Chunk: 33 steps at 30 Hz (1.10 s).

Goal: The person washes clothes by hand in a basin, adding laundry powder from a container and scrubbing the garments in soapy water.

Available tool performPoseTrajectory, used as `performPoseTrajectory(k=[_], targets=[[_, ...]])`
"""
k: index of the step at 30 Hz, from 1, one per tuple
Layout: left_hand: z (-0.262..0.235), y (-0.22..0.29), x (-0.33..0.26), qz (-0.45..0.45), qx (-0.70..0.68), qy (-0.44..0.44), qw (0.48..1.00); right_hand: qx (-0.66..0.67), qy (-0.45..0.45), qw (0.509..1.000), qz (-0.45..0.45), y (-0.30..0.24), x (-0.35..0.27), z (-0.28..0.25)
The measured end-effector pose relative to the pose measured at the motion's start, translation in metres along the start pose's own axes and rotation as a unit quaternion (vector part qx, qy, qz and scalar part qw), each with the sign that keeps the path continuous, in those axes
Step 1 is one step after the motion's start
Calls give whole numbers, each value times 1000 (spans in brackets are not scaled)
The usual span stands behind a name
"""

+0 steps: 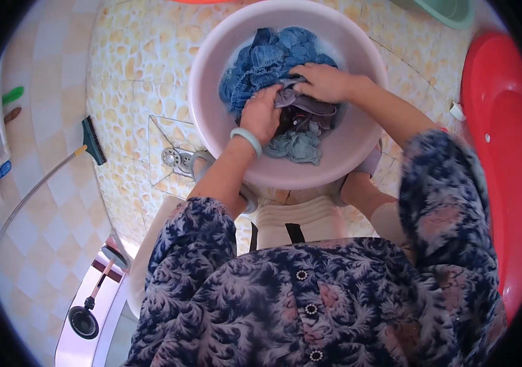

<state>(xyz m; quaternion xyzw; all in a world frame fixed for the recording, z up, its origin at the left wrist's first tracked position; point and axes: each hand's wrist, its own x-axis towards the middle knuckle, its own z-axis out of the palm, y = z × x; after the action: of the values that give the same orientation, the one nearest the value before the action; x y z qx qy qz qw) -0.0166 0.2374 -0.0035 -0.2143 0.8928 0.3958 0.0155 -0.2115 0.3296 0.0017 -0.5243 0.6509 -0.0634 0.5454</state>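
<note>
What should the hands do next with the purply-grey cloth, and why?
I'd maybe rub the purply-grey cloth gently between both hands. The left hand and right hand are already at it, close together, and it lies bunched in the pink tub beside the blue denim.

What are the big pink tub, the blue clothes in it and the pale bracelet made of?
The pink tub looks like smooth plastic: even colour, rounded rim. The blue clothes seem matte denim, with faded, wrinkled cloth. The pale bracelet looks smooth and hard, an even ring; stone, glass or plastic, I can't tell.
</note>
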Motion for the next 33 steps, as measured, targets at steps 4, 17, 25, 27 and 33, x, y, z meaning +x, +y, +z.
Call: performPoseTrajectory(k=[4,17,25,27,33], targets=[[14,17,8,-106,53,-41,992,-148,193,966,-84,7,-40,47],[15,11,55,-104,179,-145,968,-148,84,985,15,18,13,26],[-13,-1,-20,-64,0,125,990,-179,-29,981,-69,-44,-59,46],[-9,5,-32,-104,-21,161,981,-124,15,990,-60,-49,-62,93],[-3,-7,-64,-216,-124,253,935,-65,29,996,58,-30,-6,137]])
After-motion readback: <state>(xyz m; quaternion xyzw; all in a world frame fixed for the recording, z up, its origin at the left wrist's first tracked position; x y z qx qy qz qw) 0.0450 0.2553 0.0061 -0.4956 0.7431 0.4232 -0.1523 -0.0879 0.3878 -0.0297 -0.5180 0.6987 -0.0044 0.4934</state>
